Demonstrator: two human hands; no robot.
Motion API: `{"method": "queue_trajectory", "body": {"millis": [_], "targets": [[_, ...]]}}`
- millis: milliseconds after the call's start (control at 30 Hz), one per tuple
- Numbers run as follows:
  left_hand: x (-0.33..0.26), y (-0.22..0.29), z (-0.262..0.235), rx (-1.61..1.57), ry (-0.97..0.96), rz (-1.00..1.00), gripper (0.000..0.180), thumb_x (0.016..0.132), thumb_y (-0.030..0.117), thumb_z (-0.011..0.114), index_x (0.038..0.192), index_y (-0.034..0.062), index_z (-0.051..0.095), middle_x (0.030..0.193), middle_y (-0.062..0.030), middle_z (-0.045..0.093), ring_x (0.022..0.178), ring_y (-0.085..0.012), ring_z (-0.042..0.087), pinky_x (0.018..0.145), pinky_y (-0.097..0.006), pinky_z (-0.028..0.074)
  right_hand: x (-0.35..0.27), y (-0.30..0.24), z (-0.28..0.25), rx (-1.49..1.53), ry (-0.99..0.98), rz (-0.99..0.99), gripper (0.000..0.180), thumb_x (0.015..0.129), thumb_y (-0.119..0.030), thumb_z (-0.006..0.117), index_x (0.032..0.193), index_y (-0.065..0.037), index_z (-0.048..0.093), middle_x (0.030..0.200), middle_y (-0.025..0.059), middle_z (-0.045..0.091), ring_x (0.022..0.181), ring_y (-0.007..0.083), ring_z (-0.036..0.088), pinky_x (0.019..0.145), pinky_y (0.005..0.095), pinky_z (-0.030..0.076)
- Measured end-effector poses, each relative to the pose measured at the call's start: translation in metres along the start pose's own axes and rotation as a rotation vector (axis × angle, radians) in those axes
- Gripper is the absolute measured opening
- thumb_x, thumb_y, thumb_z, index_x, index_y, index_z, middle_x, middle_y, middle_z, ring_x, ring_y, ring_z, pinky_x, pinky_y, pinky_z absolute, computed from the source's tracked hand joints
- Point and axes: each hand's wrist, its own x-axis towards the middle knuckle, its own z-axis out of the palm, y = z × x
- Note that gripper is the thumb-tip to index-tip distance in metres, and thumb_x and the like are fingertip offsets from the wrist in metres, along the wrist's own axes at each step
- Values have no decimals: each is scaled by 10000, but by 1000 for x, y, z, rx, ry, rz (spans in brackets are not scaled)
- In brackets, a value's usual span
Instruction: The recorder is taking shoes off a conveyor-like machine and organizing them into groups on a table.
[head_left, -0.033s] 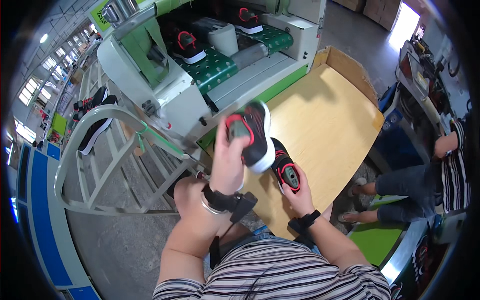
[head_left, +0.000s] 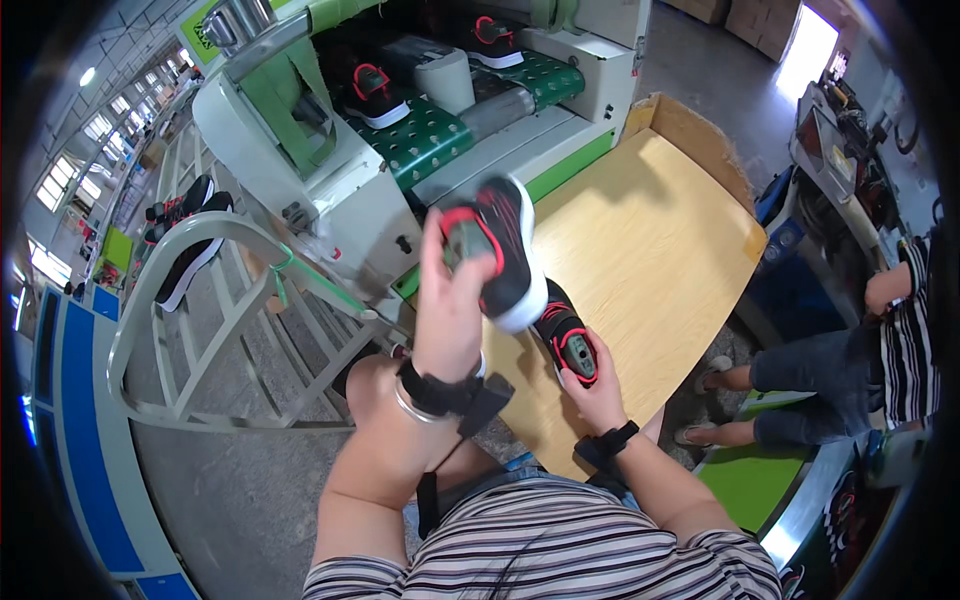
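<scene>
A black sneaker with red trim and a white sole (head_left: 497,255) is held raised above the near edge of the wooden bench (head_left: 660,240) by the left hand (head_left: 448,300), whose grip is closed around the heel end, the thumb lying along the collar; the shoe is tilted so that its opening faces up toward the camera, a hold that seems suited to looking inside it. A second black and red sneaker (head_left: 566,340) rests low on the near corner of the bench and is steadied by the right hand (head_left: 597,392), whose fingers are wrapped about its heel, the grip being shut on it; the toe of this shoe is tucked under the sole of the raised one, so the two appear to be handled as a pair. Behind them a green dotted conveyor belt (head_left: 425,135) runs through a pale machine housing (head_left: 340,215), and two further sneakers are carried on it, one on the near section (head_left: 372,92) and one farther back (head_left: 492,40), each lying on its sole and well apart from the other. A white metal rack (head_left: 190,330) to the left bears dark shoes (head_left: 185,262) on its rails. A seated person in a striped top (head_left: 905,340) is seen at the right rim.
</scene>
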Motion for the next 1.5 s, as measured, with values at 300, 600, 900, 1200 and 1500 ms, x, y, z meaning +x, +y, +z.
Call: {"method": "queue_trajectory", "body": {"millis": [300, 600, 900, 1200, 1500], "targets": [[167, 2, 12, 937, 397, 445, 967, 847, 266, 682, 1555, -115, 144, 1506, -374, 259, 1393, -494, 322, 1182, -488, 288, 4, -13, -7, -201, -43, -24, 825, 819, -118, 818, 1510, 1, 383, 1417, 237, 545, 1334, 361, 537, 1111, 400, 442], [221, 16, -4, 952, 297, 330, 1080, 860, 460, 727, 1537, -160, 158, 1565, -359, 260, 1462, -467, 299, 1211, -433, 270, 103, -90, -54, 379, 133, 25, 657, 889, -137, 784, 1453, -20, 469, 1328, 124, 607, 1208, 189, 589, 1046, 332, 467], [236, 16, -13, 947, 237, 305, 1051, 899, 429, 715, 1563, -118, 112, 1556, -355, 266, 1449, -469, 321, 1198, -431, 292, 404, -172, -22, -173, 137, -498, 737, 885, -311, 778, 1498, -127, 413, 1283, 205, 632, 1215, 364, 616, 1032, 435, 483], [264, 10, -38, 1003, 282, 368, 1035, 881, 427, 718, 1558, -114, 152, 1534, -378, 303, 1441, -482, 330, 1205, -437, 289, 389, -106, 20, -690, 241, -165, 845, 953, -452, 621, 1637, -220, 183, 1628, 211, 308, 1515, 428, 255, 1196, 678, 167], [228, 10, -26, 1092, 195, 436, 952, 925, 392, 677, 1554, -109, 167, 1577, -388, 216, 1489, -494, 231, 1229, -472, 233, 254, 33, -41, -1145, 0, -244, 879, 824, -527, 739, 1559, -182, 402, 1654, 98, 305, 1567, 322, 150, 1219, 647, 129]]}}
